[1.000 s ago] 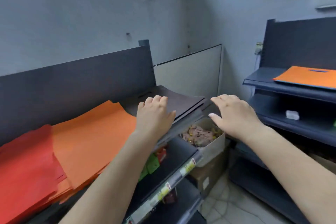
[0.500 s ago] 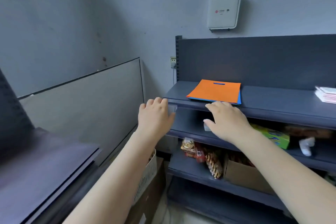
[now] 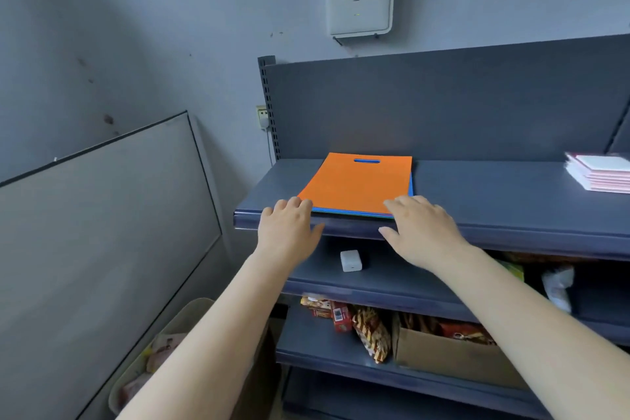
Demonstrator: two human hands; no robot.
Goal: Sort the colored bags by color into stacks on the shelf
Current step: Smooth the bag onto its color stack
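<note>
At shelf (image 3: 511, 187) edge: left hand (image 3: 286, 232), right hand (image 3: 421, 232) reached flat, fingers relaxed, holding nothing. Risked dragging whole mixed bag pile (image 3: 358, 184) off, grabbing several colours together.

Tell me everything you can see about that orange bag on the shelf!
The orange bag is flat and rectangular, with a slot handle cut near its far edge, blue showing through. It looks like smooth, thin fabric or paper. It lies on top of a small pile; a blue bag peeks out beneath, on the top shelf. The left hand reaches its near left corner and the right hand its near right corner; neither grips it.
</note>
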